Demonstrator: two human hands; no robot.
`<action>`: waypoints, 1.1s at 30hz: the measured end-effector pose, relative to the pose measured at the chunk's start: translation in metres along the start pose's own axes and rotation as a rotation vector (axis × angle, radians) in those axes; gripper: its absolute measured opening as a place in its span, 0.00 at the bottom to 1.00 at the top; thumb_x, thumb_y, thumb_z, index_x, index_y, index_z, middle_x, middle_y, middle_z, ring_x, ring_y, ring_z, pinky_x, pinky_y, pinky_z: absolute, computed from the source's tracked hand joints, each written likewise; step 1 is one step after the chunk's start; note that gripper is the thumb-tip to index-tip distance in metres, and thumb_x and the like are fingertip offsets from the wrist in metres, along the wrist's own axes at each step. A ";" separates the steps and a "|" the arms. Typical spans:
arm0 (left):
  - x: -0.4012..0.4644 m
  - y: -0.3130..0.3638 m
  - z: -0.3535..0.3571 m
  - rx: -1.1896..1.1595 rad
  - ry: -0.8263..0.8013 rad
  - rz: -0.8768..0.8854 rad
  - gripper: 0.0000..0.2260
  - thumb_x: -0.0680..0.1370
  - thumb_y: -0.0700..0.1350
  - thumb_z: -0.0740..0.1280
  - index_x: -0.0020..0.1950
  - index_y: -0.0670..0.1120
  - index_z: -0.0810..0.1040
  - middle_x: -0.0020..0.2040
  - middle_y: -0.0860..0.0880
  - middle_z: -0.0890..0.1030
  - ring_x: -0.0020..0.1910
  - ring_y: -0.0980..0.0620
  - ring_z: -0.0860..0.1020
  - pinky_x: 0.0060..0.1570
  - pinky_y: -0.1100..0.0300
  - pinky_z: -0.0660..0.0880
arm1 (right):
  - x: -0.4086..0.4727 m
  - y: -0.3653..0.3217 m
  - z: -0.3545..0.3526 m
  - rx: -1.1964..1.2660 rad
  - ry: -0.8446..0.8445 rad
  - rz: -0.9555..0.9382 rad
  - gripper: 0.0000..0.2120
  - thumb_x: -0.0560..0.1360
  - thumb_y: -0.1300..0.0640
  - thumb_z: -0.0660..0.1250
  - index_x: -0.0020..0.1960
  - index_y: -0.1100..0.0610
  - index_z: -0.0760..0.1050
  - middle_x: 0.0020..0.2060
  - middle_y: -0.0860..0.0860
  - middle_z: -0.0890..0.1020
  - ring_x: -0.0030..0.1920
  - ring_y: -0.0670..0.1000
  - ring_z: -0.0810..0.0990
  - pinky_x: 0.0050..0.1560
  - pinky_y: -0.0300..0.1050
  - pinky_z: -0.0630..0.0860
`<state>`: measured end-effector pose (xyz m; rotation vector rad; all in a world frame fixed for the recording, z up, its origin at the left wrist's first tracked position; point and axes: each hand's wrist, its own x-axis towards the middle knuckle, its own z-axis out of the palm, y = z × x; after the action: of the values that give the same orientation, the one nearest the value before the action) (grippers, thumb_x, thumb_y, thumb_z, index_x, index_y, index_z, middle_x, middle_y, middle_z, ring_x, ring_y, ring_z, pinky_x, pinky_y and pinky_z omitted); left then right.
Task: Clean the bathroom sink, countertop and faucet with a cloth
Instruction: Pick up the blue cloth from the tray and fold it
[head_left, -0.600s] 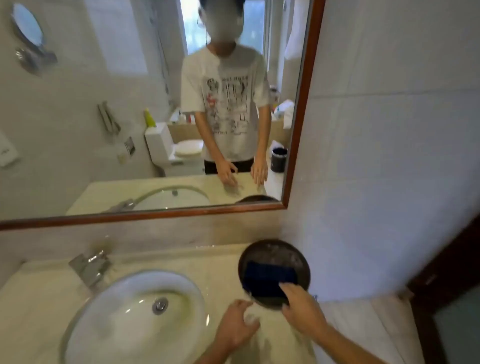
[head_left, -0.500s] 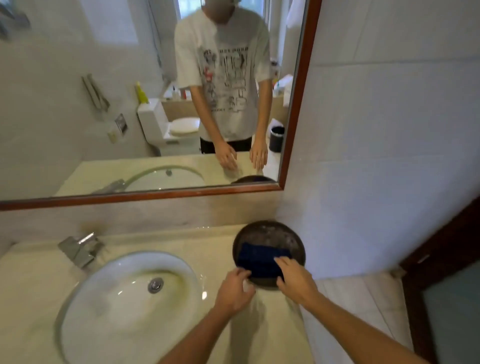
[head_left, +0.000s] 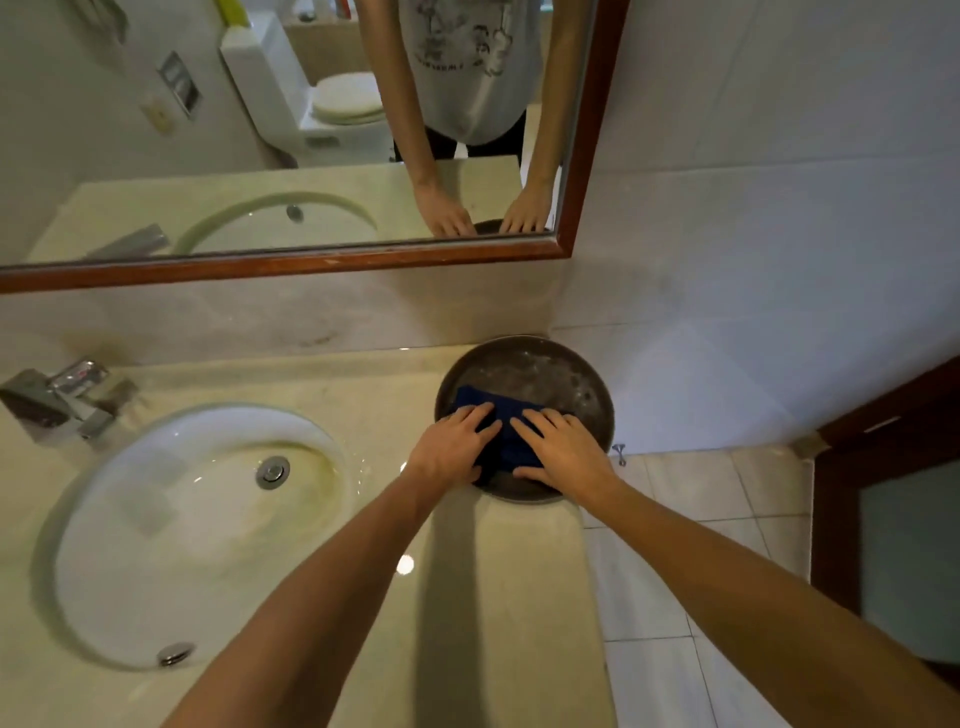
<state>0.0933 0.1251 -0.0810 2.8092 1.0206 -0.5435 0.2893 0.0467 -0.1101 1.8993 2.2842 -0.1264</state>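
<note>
A dark blue cloth (head_left: 501, 413) lies in a round dark metal basin (head_left: 540, 369) at the right end of the beige countertop (head_left: 363, 395). My left hand (head_left: 452, 449) and my right hand (head_left: 563, 449) both lie on the cloth with fingers spread, pressing it down. The cloth's near part is hidden under my hands. The white oval sink (head_left: 192, 525) sits to the left. The chrome faucet (head_left: 62, 397) stands at its back left.
A wood-framed mirror (head_left: 291, 265) hangs above the backsplash. The white tiled wall (head_left: 779, 208) stands right behind the basin. The countertop ends just right of the basin, with floor tiles (head_left: 685, 493) below and a dark door frame (head_left: 883, 415) at the far right.
The view has tilted down toward the counter. Both hands have moved forward from the basin's near rim onto the cloth inside it.
</note>
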 end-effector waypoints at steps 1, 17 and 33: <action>0.002 -0.005 0.002 0.035 -0.005 0.016 0.33 0.81 0.47 0.67 0.83 0.49 0.56 0.84 0.46 0.53 0.81 0.44 0.56 0.74 0.50 0.67 | 0.002 0.001 0.005 -0.043 0.022 -0.030 0.35 0.73 0.41 0.74 0.74 0.56 0.72 0.69 0.57 0.77 0.64 0.59 0.79 0.60 0.55 0.77; -0.003 -0.011 -0.108 -0.229 -0.107 -0.023 0.13 0.74 0.47 0.65 0.56 0.50 0.83 0.46 0.48 0.84 0.47 0.45 0.82 0.45 0.51 0.81 | -0.005 0.016 -0.090 0.888 -0.152 0.024 0.02 0.78 0.52 0.67 0.47 0.48 0.78 0.40 0.48 0.82 0.41 0.49 0.81 0.42 0.44 0.74; -0.080 -0.026 -0.098 -1.174 -0.365 -0.253 0.15 0.82 0.53 0.63 0.54 0.45 0.84 0.50 0.47 0.86 0.47 0.50 0.84 0.48 0.58 0.80 | -0.059 -0.051 -0.126 1.042 -0.526 0.093 0.21 0.68 0.38 0.79 0.52 0.52 0.83 0.44 0.48 0.87 0.43 0.49 0.87 0.48 0.48 0.85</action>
<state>0.0483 0.1183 0.0397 1.5127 1.0967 -0.2899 0.2400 0.0016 0.0228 1.9327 1.8456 -1.8383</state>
